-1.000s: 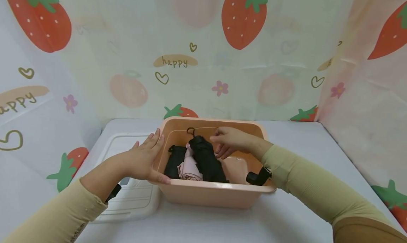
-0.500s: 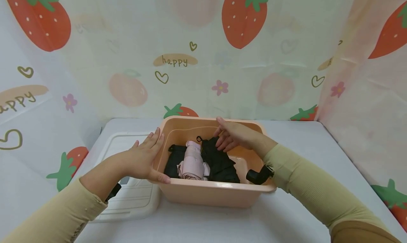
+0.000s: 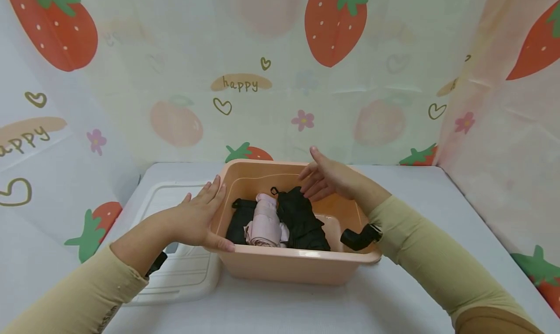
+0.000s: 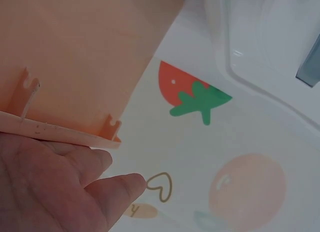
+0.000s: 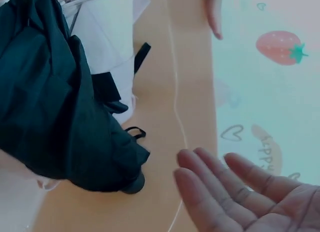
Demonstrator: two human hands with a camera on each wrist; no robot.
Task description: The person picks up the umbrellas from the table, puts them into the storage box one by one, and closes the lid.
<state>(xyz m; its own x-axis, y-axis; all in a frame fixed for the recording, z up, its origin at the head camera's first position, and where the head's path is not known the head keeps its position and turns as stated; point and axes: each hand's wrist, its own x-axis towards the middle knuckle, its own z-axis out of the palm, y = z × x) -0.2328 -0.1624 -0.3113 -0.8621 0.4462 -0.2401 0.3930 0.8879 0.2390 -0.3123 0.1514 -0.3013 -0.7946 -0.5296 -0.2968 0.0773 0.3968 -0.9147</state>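
Three rolled-up folding umbrellas lie side by side in a peach plastic bin (image 3: 288, 271). A dark umbrella (image 3: 239, 224) is at the left, a pale pink umbrella (image 3: 265, 222) in the middle, and a loosely furled black umbrella (image 3: 304, 222) with a small loop at the right. My left hand (image 3: 194, 219) rests on the bin's left rim, fingers straight and thumb along the front corner. My right hand (image 3: 330, 176) hovers above the bin's back right, holding nothing, fingers spread. In the right wrist view it is apart from the black umbrella (image 5: 55, 107).
A white lid (image 3: 183, 280) lies flat on the table (image 3: 407, 285), left of the bin and partly under my left forearm. A curtain (image 3: 271, 42) printed with strawberries stands behind and at both sides. A black wrist mount (image 3: 360, 237) hangs under my right wrist.
The black umbrella has shifted right, away from the pink one, which shows more fully. My right hand has left it and risen up and right, fingers opening. My left hand stays put.
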